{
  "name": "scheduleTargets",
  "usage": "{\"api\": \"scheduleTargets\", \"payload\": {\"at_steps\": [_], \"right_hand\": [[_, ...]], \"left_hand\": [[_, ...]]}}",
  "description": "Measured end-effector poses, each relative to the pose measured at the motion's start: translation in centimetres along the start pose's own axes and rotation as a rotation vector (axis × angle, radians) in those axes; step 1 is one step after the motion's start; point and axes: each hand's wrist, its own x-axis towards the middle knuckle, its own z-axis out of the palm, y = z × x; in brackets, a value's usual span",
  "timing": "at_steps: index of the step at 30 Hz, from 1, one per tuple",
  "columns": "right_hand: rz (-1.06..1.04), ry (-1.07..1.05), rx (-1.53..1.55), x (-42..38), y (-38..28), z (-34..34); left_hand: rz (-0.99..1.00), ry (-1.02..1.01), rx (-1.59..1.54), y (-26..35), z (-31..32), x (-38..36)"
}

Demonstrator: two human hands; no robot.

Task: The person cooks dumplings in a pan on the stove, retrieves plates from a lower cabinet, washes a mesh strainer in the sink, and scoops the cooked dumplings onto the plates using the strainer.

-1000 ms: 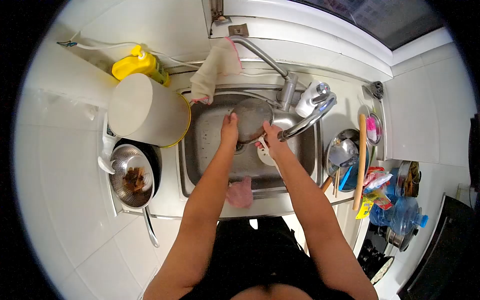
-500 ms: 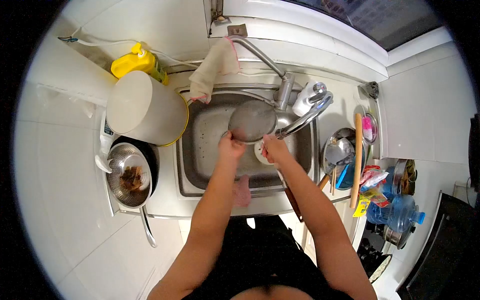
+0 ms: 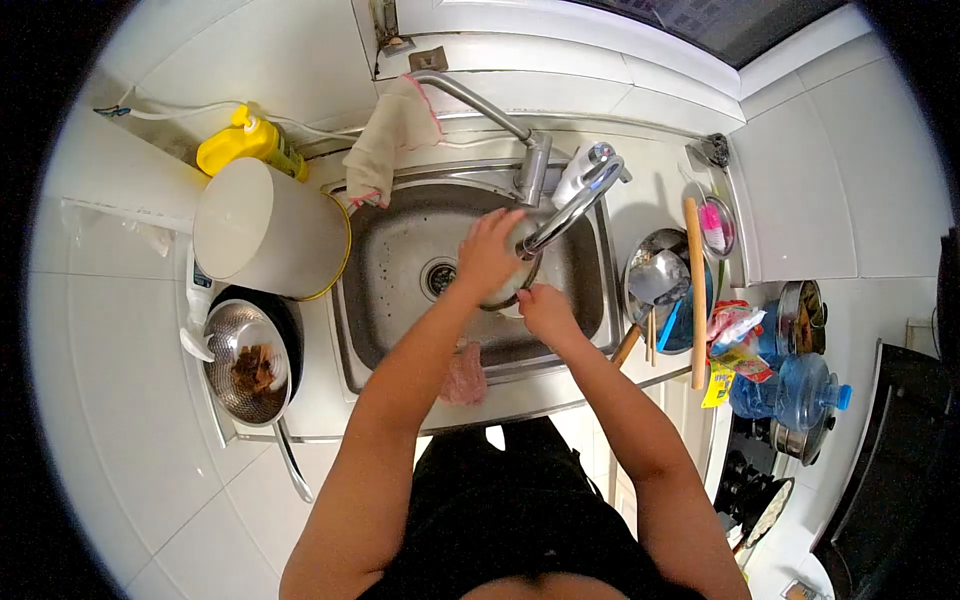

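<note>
Left hand [image 3: 490, 252] on strainer [image 3: 519, 284]; long axis runs near-left to far-right.

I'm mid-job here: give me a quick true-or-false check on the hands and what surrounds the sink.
1. The right hand holds the edge of the round, metal-rimmed utensil. True.
2. The left hand covers the round metal drain. False: the drain shows beside it.
3. The dimpled silver metal pan holds irregular brown pieces. True.
4. The beige, pink-edged cloth lies in the rectangular grey metal sink. False: it hangs from the slanted grey metal pipe.
5. The long, light-brown wooden rod is right of the sink. True.
</note>
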Motion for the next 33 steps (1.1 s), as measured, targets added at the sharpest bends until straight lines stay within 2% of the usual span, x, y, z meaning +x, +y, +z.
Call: {"api": "scheduleTargets", "payload": {"at_steps": [2, 3, 5, 6, 8, 9, 11, 12, 13, 15, 17, 18, 20, 21, 23, 24, 26, 27, 29, 30, 31, 33], "right_hand": [[0.010, -0.076, 0.010, -0.8, 0.0, -0.3], [0.006, -0.071, 0.008, -0.9, -0.2, -0.3], [0.006, -0.070, -0.018, -0.9, -0.5, 0.1], [0.003, -0.071, -0.013, -0.8, -0.6, 0.2], [-0.098, -0.004, -0.039, -0.8, -0.5, 0.2], [-0.097, -0.009, -0.040, -0.9, -0.3, 0.4], [-0.111, 0.022, -0.028, -0.9, 0.3, 0.7], [-0.110, 0.025, -0.031, -0.9, 0.6, 0.8], [-0.104, 0.036, 0.046, -1.2, 1.1, 0.9], [-0.109, 0.043, 0.114, -1.5, 0.6, -0.4], [0.232, -0.137, 0.552, -1.3, -1.2, -2.5], [0.229, -0.138, 0.558, -0.6, -0.8, -2.6], [0.205, -0.287, 0.599, 1.2, 0.2, -2.7], [0.199, -0.293, 0.596, 2.2, -0.1, -3.1], [0.317, -0.403, 0.731, 3.9, -0.8, -3.5], [0.316, -0.407, 0.735, 4.5, -1.2, -3.3], [0.271, -0.338, 0.864, 5.8, -1.8, -2.7], [0.269, -0.340, 0.863, 6.6, -1.8, -2.6], [0.349, -0.404, 0.936, 7.9, -1.9, -2.6], [0.312, -0.454, 1.026, 8.2, -1.8, -2.9], [0.310, -0.459, 1.026, 8.5, -1.7, -2.9], [0.168, -0.634, 0.937, 8.8, -1.8, -2.9]], "left_hand": [[-0.473, -0.379, -0.743, -3.3, 0.4, 2.6], [-0.468, -0.375, -0.743, -3.3, 1.1, 2.5], [-0.418, -0.029, -0.533, -2.5, 2.4, 1.2], [-0.419, -0.029, -0.526, -0.6, 1.6, -0.1], [0.061, 0.380, 0.118, 4.0, -1.1, -2.3], [0.056, 0.377, 0.118, 3.6, -0.9, -2.1], [0.228, 0.148, -0.224, 1.1, -0.5, -0.1], [0.231, 0.150, -0.227, -1.3, 0.3, 1.5], [-0.156, -0.052, -0.477, -4.5, 1.5, 2.9], [-0.551, -0.246, -0.722, -6.7, 1.8, 2.7], [-1.009, -0.170, -1.278, -7.7, 1.7, 0.6], [-1.008, -0.168, -1.271, -9.1, 2.3, -0.1], [-1.110, 0.092, -1.735, -11.2, 3.7, -1.7], [-1.109, 0.103, -1.736, -10.6, 2.9, -2.2], [-1.118, 0.201, -2.120, -9.1, 1.1, -3.6], [-1.119, 0.204, -2.115, -8.4, 0.9, -4.2], [-0.993, 0.480, -2.309, -6.6, 0.7, -4.9], [-0.991, 0.482, -2.309, -5.5, 0.6, -5.3], [-0.776, 0.422, -2.292, -4.0, 0.5, -6.1], [-0.774, 0.429, -2.290, -3.8, 0.5, -6.5], [-0.844, 0.419, -2.319, -3.7, 0.4, -6.8], [-0.911, 0.406, -2.347, -4.3, 0.8, -6.8]]}}
